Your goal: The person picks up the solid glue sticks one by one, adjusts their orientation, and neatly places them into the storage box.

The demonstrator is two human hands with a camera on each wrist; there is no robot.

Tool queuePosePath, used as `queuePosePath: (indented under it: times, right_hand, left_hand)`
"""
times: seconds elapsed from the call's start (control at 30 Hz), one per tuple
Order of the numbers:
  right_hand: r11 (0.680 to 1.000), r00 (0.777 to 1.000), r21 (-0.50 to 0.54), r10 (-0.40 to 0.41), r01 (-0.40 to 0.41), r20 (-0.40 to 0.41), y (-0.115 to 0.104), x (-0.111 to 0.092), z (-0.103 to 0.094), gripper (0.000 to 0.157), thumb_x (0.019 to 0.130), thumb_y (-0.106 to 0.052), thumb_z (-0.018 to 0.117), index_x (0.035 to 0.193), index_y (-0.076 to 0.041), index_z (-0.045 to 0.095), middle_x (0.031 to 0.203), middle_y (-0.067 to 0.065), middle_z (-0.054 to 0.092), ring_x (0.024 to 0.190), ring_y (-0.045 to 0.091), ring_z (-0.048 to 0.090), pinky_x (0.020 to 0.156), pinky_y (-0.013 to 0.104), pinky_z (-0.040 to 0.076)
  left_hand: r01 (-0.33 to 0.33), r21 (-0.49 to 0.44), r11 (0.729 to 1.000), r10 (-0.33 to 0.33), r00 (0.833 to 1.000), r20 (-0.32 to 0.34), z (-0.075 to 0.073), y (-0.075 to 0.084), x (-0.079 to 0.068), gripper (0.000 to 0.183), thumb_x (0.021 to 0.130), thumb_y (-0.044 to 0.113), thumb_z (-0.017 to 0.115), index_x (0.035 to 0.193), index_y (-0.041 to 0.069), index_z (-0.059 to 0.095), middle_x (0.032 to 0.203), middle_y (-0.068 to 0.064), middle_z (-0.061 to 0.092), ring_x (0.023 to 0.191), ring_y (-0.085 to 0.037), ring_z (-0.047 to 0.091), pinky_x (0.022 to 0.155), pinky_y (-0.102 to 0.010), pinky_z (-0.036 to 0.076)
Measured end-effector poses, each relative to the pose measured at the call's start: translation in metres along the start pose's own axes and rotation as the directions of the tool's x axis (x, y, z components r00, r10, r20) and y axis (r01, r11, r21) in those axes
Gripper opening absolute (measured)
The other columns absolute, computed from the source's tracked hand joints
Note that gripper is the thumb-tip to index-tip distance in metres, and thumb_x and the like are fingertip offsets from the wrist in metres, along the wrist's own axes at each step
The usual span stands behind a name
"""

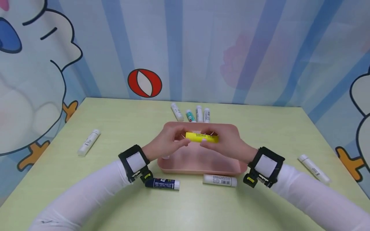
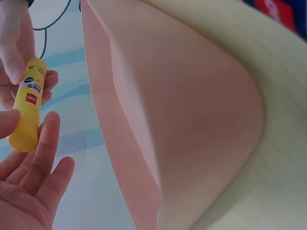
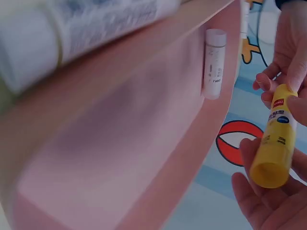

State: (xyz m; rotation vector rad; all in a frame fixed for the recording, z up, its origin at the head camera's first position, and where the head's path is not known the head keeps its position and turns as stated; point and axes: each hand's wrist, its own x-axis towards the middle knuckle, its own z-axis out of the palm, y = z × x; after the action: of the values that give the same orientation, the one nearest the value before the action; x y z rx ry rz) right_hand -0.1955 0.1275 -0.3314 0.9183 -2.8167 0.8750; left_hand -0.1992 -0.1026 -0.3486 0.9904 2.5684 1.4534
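Note:
Both hands hold one yellow glue stick (image 1: 201, 137) lengthwise above the pink tray (image 1: 199, 160). My left hand (image 1: 170, 140) pinches its left end, thumb in front and fingers behind. At the other end, my right hand (image 1: 226, 142) grips it the same way. In the left wrist view the glue stick (image 2: 29, 103) shows a red label, and the left hand's (image 2: 31, 191) outer fingers are spread. The right wrist view shows the glue stick's (image 3: 276, 139) yellow end near the right hand (image 3: 278, 206). A white glue stick (image 3: 214, 64) lies inside the tray.
Behind the tray lie white glue sticks (image 1: 177, 112) and a teal one (image 1: 190, 115). In front are a navy glue stick (image 1: 162, 184) and a white one (image 1: 220, 180). Single white sticks lie far left (image 1: 89, 142) and far right (image 1: 314, 169). A printed curtain (image 1: 196, 48) backs the table.

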Motion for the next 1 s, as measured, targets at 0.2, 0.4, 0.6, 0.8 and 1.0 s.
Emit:
queuePosePath:
  times: [0.2,0.4,0.6,0.8,1.0]
  right_hand:
    - [0.973,0.989,-0.192,-0.112,0.13,0.101,-0.008,0.0,-0.001,0.03,0.083,-0.024,0.079,0.106,-0.011,0.064,0.09,-0.003,0.062,0.077,0.014,0.053,0.072,0.029,0.047]
    - [0.956,0.986,-0.262,-0.097,0.131,0.139,-0.011,0.001,-0.002,0.027,0.086,-0.023,0.076,0.106,-0.009,0.064,0.093,0.001,0.064,0.076,0.015,0.055,0.073,0.028,0.049]
    - [0.902,0.983,-0.4,-0.112,0.163,0.146,-0.016,0.005,-0.002,0.028,0.085,-0.029,0.077,0.104,-0.01,0.069,0.096,0.001,0.061,0.077,0.016,0.054,0.071,0.027,0.048]
    - [0.905,0.98,-0.385,-0.137,0.183,0.142,-0.019,0.01,-0.002,0.029,0.085,-0.029,0.077,0.105,-0.008,0.071,0.095,0.002,0.062,0.076,0.015,0.055,0.07,0.026,0.049]
    - [0.93,0.986,-0.342,-0.087,0.132,0.146,-0.023,0.014,-0.002,0.031,0.086,-0.03,0.075,0.107,-0.008,0.07,0.094,0.003,0.06,0.074,0.015,0.054,0.067,0.026,0.049]
  left_hand:
    - [0.077,-0.011,0.997,-0.076,0.995,0.061,0.001,-0.001,-0.004,0.027,0.09,0.002,0.067,0.116,0.006,0.064,0.108,-0.002,0.062,0.082,-0.016,0.061,0.075,-0.027,0.054]
    - [0.097,-0.009,0.995,-0.096,0.992,0.078,0.001,0.001,-0.003,0.027,0.091,0.001,0.065,0.118,0.004,0.062,0.107,-0.004,0.062,0.082,-0.019,0.063,0.077,-0.028,0.053]
    - [0.11,0.002,0.994,-0.11,0.991,0.071,-0.001,-0.001,-0.003,0.027,0.091,0.003,0.067,0.117,0.004,0.064,0.106,-0.004,0.063,0.082,-0.024,0.064,0.074,-0.028,0.053]
    - [0.085,0.013,0.996,-0.085,0.996,0.018,-0.004,-0.005,-0.001,0.027,0.089,0.004,0.069,0.116,0.007,0.068,0.11,-0.002,0.063,0.08,-0.016,0.062,0.07,-0.028,0.054]
    - [0.215,0.038,0.976,-0.216,0.976,0.02,-0.012,-0.006,-0.003,0.038,0.092,0.017,0.068,0.129,0.011,0.06,0.114,-0.003,0.061,0.096,-0.018,0.06,0.078,-0.029,0.053]
